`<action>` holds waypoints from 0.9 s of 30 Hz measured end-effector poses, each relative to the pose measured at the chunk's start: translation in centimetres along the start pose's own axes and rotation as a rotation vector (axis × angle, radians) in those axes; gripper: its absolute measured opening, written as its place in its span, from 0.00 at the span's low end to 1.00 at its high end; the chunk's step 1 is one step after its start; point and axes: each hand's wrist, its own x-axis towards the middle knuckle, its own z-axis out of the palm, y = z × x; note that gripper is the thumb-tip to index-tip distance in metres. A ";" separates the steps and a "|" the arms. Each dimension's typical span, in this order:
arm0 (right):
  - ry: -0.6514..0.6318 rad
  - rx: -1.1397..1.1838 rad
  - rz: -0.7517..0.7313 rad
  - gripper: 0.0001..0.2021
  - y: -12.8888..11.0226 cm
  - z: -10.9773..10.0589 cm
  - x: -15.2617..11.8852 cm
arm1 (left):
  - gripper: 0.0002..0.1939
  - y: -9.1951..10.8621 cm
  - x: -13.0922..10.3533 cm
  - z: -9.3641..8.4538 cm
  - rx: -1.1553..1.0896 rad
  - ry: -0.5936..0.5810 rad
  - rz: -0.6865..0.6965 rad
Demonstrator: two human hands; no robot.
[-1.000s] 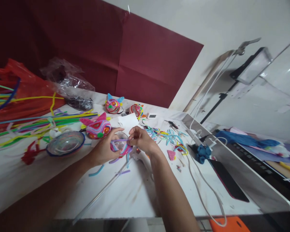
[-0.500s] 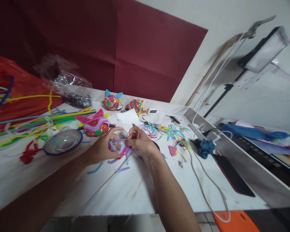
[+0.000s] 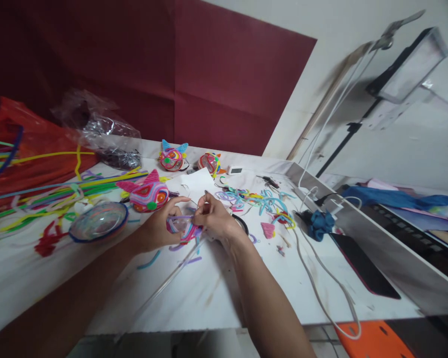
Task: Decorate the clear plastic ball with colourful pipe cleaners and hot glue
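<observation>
My left hand (image 3: 160, 226) is curled around a clear plastic ball (image 3: 177, 224) banded with pink, red and purple pipe cleaners. At the ball's right side, my right hand (image 3: 211, 216) pinches a purple pipe cleaner (image 3: 194, 229), its tip partly hidden by the fingers. Below the hands lie short blue (image 3: 149, 260) and purple pipe-cleaner pieces and a clear thin rod (image 3: 168, 281). Just behind my left hand sits a ball covered in pink pipe cleaners with pointed ears (image 3: 149, 191). A clear dome with a blue rim (image 3: 99, 222) rests left of my forearm.
Two decorated balls (image 3: 172, 158) stand at the back beside a small white display (image 3: 235, 170). Pipe cleaners (image 3: 85, 186) and a red bag (image 3: 33, 149) lie left. Cut scraps (image 3: 269, 201), a blue scrunchie (image 3: 320, 224), white cables (image 3: 323, 288) and a black phone (image 3: 364, 266) lie right.
The view has shifted slightly. Both hands keep nearly the same place and grip on the ball; little else has changed.
</observation>
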 end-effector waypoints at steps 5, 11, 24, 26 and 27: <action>0.005 0.015 -0.030 0.19 0.1 -0.3 0.0 | 0.38 0.0 -0.1 -0.1 -0.007 -0.014 -0.017; 0.012 0.004 -0.047 0.20 0.2 -0.6 0.1 | 0.38 0.2 0.0 -0.2 0.005 0.029 -0.055; 0.142 -0.202 -0.151 0.15 -1.9 -1.9 -1.0 | 0.39 -0.1 0.1 -0.5 -0.094 0.044 -0.076; 0.199 -0.422 -0.195 0.11 -1.7 -2.8 -1.6 | 0.40 -0.3 0.2 -0.6 -0.130 0.046 -0.069; 0.215 -0.522 -0.197 0.10 -1.5 -3.2 -2.1 | 0.40 -0.3 0.3 -0.6 -0.142 0.052 -0.065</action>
